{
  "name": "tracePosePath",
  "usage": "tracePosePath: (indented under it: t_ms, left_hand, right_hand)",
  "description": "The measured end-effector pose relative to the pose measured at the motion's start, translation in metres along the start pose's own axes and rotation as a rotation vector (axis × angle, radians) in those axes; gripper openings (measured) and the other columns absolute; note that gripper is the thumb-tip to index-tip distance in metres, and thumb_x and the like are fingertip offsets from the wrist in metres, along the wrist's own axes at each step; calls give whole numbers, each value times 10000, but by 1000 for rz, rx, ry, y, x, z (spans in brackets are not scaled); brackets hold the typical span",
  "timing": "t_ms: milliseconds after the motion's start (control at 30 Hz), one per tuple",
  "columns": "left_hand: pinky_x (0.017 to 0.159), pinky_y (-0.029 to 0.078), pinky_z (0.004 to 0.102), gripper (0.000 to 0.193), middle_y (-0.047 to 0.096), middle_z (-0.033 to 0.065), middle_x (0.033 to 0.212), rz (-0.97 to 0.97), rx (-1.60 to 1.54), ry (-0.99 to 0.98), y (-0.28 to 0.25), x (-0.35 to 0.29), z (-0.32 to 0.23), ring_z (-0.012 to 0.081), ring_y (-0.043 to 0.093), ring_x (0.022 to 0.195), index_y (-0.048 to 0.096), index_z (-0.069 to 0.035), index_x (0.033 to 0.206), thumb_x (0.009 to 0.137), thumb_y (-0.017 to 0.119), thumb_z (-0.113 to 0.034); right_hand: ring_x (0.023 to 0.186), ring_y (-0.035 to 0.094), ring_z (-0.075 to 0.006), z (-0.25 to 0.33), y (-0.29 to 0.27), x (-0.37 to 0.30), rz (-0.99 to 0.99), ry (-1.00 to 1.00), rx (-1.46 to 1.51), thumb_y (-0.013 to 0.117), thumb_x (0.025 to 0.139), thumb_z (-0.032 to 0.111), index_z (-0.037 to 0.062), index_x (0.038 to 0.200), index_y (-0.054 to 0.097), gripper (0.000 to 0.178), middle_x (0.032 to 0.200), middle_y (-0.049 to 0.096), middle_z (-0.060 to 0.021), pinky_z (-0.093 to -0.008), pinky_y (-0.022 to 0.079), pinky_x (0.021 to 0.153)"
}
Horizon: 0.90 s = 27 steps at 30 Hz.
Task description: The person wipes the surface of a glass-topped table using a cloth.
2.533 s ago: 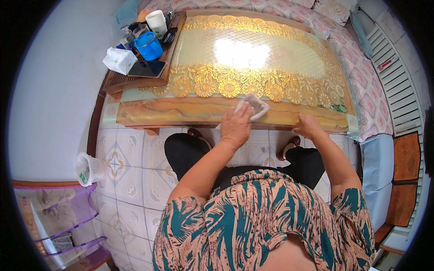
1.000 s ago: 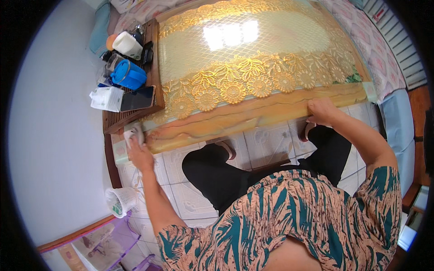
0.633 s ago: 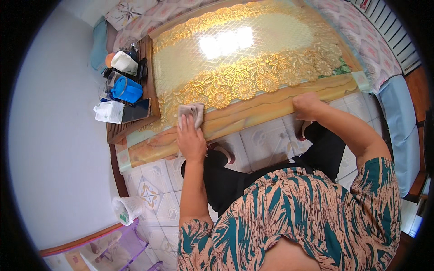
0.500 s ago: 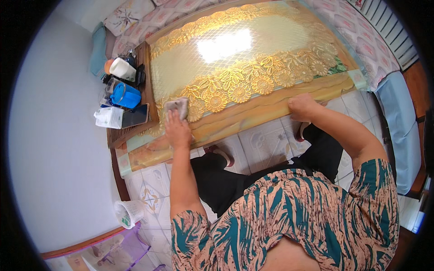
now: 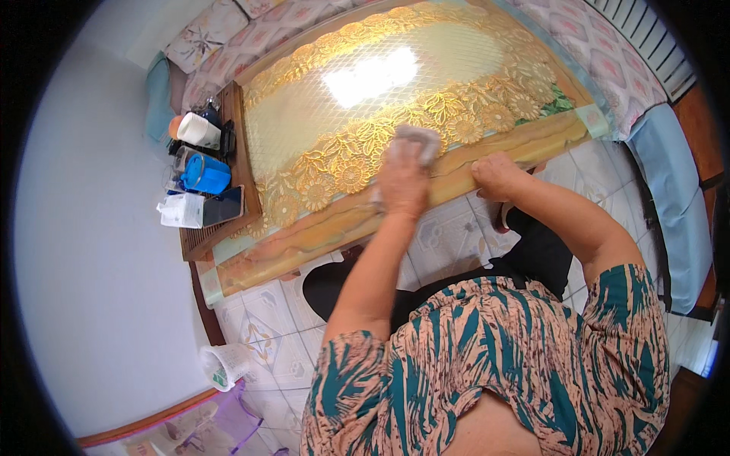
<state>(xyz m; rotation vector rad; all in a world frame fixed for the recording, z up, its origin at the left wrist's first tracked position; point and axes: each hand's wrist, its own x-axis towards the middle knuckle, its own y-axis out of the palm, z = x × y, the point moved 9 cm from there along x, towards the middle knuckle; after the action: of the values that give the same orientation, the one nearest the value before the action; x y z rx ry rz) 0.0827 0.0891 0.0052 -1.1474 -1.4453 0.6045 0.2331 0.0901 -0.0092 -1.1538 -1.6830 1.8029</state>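
Observation:
My left hand [image 5: 404,181] presses a greyish folded cloth [image 5: 420,140] onto the table [image 5: 304,254], over the gold flowered tablecloth [image 5: 350,175] near its front border. The hand is slightly blurred, with the cloth showing beyond its fingertips and a pale bit by the wrist. To the right, my right hand [image 5: 498,176] rests on the table's front edge with its fingers curled in; whether it grips the edge is hidden. A clear covering lies over the tabletop, and a bright window reflection shines on it.
At the table's left end a slatted wooden tray [image 5: 247,144] holds a blue mug [image 5: 205,174], paper cups [image 5: 199,131], a tissue pack [image 5: 181,210] and a dark phone [image 5: 224,207]. A white wastebasket [image 5: 224,366] stands by the wall. Patterned sofa covers [image 5: 608,61] line the far sides.
My left hand has slid the cloth to the right along the table's front, away from the tray. My right hand stays on the edge, hardly moved. The view has shifted slightly.

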Motion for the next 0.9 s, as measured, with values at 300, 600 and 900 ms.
tracePosePath:
  t_ms: [300,600,900]
  left_hand:
    - [1003,365,421,481,468,82,1355,50,-2,-128,-42,-33,65,307,428,1240,521,-169,1269,790,561,-188]
    - [1026,337,410,487,429,91,1392,6,344,-595,-146,-191,281,283,446,1225,509,-130,1284,798,524,-144]
    - [779,493,411,343,582,146,1124,-938,-358,-1517,-185,-454,416,271,608,888,510,-25,1185,874,489,-168]
  right_hand:
    - [849,638,-296,0,-2,-2,-82,-8,46,699,658,225,50,799,650,230,859,658,-123,-395,508,712]
    - [873,612,-317,0,1,1,-77,45,56,689,661,205,39,838,605,257,868,634,-143,-407,495,751]
    - [855,609,-320,5,-11,-4,-116,46,35,671,688,201,47,801,614,199,843,629,-131,-407,489,741]
